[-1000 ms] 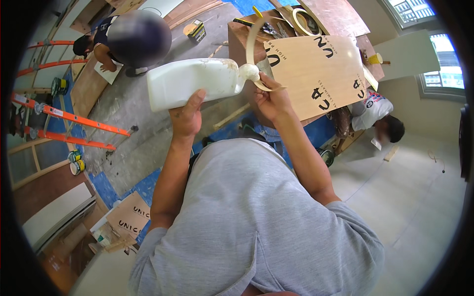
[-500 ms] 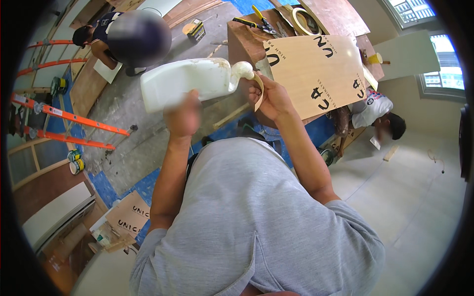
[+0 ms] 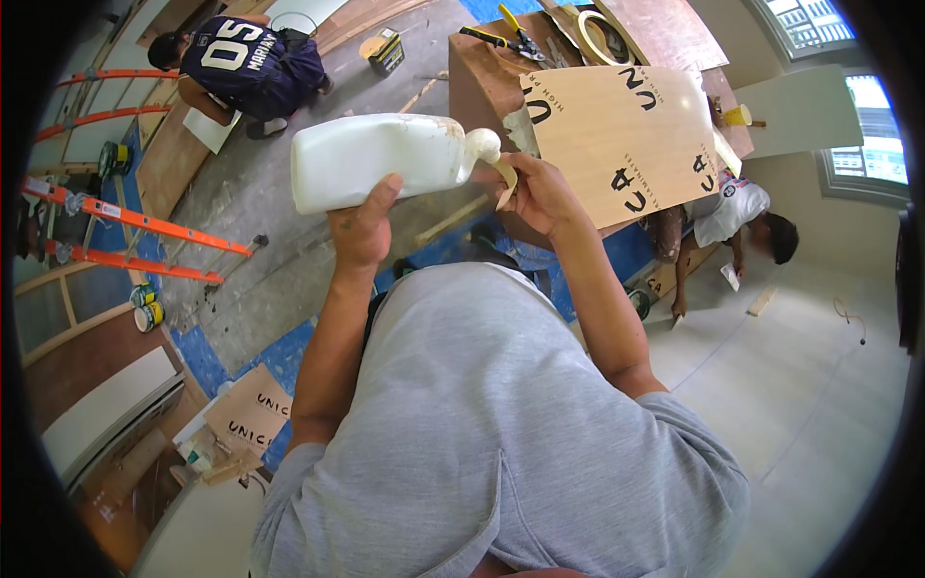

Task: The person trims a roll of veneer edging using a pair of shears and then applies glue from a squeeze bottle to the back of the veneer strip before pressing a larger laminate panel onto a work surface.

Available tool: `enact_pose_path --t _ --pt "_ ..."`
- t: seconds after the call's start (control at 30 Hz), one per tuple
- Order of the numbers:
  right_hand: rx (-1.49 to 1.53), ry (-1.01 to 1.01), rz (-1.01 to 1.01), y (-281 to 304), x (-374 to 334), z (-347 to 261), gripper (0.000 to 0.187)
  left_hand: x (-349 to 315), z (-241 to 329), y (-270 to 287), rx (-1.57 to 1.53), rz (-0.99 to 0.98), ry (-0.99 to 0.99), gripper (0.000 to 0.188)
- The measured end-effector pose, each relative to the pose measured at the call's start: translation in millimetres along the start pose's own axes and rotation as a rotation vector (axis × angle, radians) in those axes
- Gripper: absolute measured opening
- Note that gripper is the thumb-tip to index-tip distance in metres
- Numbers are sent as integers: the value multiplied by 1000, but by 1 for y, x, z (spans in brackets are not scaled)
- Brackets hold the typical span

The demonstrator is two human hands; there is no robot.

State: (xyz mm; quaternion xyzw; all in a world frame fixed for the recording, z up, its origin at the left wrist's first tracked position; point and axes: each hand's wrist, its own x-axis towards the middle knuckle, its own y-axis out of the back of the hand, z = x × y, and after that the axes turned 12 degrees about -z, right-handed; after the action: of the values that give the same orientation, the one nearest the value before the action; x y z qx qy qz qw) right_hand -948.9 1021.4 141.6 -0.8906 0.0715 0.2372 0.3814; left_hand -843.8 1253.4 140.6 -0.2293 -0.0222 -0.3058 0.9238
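My left hand (image 3: 361, 226) is wrapped round the lower side of a white plastic bottle (image 3: 376, 164), its thumb on the near face. The bottle lies nearly level, its rounded, crusted neck end (image 3: 482, 146) turned to the right. Brownish smears show along its upper edge by the neck. Close beside that end, my right hand (image 3: 544, 197) pinches a thin, curved, cream-coloured strip (image 3: 507, 183). Whether the strip touches the bottle's tip, I cannot tell.
Ahead to the right, a wooden workbench (image 3: 487, 106) carries a tan printed sheet (image 3: 626, 144), yellow-handled snips (image 3: 511, 37) and a tape roll (image 3: 599, 40). An orange ladder (image 3: 154, 228) stands left. One person (image 3: 246, 72) crouches at far left, another (image 3: 727, 217) bends at right.
The bottle and my left hand have shifted slightly right. My right hand has moved a little right and down, and less of the strip shows. The person at right has a hand lower.
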Motion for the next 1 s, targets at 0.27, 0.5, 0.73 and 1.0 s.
enact_pose_path --t 0.27,0.5,0.73,1.0 --pt "437 -4 -273 35 12 24 27 0 2 -1 -12 -3 -21 68" --pt "567 17 -339 31 11 23 28 1 3 1 -31 17 -22 62" --pt "576 40 -284 25 5 26 28 7 3 10 76 -27 -27 64" --pt "559 72 -320 19 -1 28 32 2 2 0 52 17 -43 57"
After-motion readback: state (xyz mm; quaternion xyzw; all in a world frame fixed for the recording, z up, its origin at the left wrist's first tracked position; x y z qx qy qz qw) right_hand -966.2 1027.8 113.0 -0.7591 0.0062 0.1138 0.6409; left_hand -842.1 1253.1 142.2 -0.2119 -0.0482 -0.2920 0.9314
